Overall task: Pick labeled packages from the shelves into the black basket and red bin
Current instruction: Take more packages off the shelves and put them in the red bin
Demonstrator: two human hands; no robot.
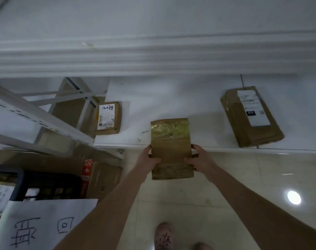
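Observation:
A flat brown package (170, 141) wrapped in shiny tape juts over the front edge of the white shelf (216, 148). My left hand (149, 157) grips its left side and my right hand (196, 158) grips its right side. No label shows on its upper face. A small box (108, 117) with a white label and handwriting sits at the shelf's left end. A larger taped parcel (251, 116) with a printed label lies at the right. The black basket (45, 184) stands on the floor at lower left, with packages inside.
White metal shelf frames (45, 116) slope across the left. A red-and-brown carton (99, 179) stands beside the basket. A white sheet with handwritten characters (43, 226) lies at bottom left. My feet (164, 237) stand on the glossy tiled floor.

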